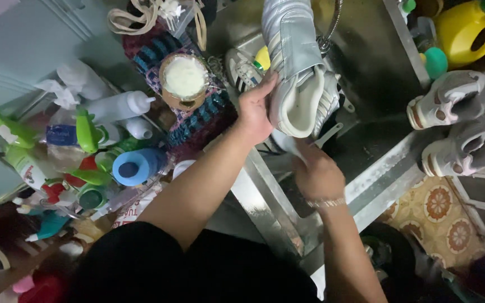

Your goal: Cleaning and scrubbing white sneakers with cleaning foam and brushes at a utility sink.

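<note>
I see my left hand (255, 109) wrapped around the side of a white shoe (298, 84), held over the sink (366, 67). The shoe points long-ways away from me, opening toward me. My right hand (316, 174) sits just below it, closed on something white; I cannot tell what.

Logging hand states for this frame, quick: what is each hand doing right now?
Left hand: closed on the side of the silver-white sneaker, holding it over the sink.
Right hand: curled shut below the sneaker; what it grips cannot be told.
</note>
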